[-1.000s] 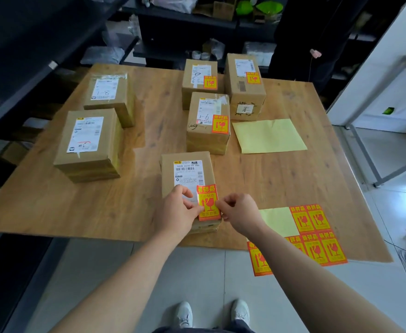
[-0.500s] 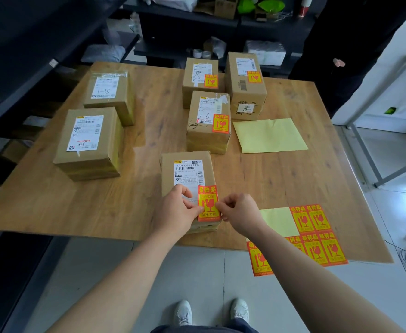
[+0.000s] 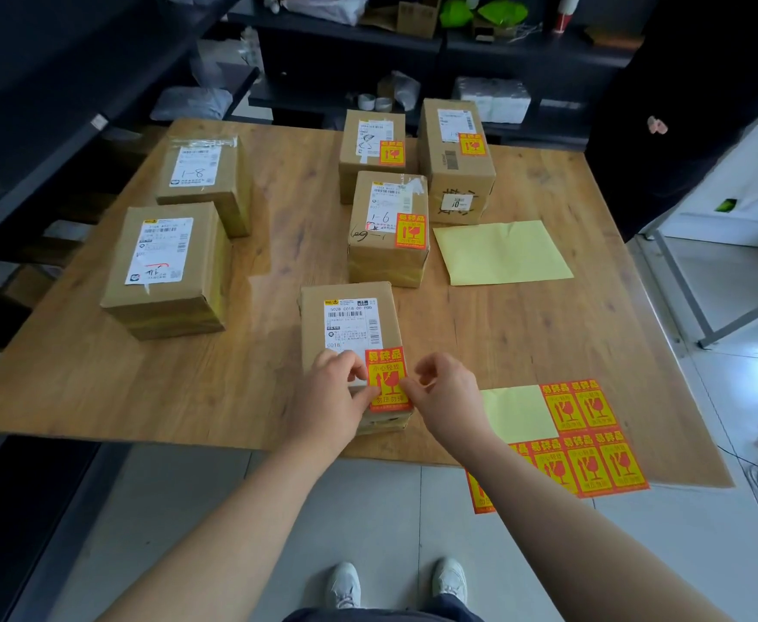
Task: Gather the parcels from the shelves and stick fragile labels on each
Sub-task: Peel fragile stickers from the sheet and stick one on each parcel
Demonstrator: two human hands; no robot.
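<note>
At the lower middle of the frame, on the near edge of the table [image 3: 98, 388], lies the parcel [image 3: 350, 334] being worked on, its long side running away from the viewer. A red and yellow label [image 3: 388, 379] sits on its near right corner, just below and to the right of the white shipping slip. Its lower end reaches the parcel's front edge.

Left hand [image 3: 327, 397] comes in from the left with curled fingers. Its thumb and forefinger pinch the label's left edge. Right hand [image 3: 444, 392] mirrors it, fingers curled, the tips closed on the label's right edge. So the label lies directly between the two hands, held from both sides, flat against the cardboard as far as can be seen.

To the lower right, a sheet [image 3: 592, 437] of the same stickers overhangs the table edge, part of its yellow backing bare. A loose yellow backing [image 3: 502, 251] lies at centre right. Three labelled parcels [image 3: 388, 226] cluster at upper centre. Two unlabelled parcels [image 3: 166, 267] stand at the left. Dark shelves [image 3: 413, 47] fill the top.
</note>
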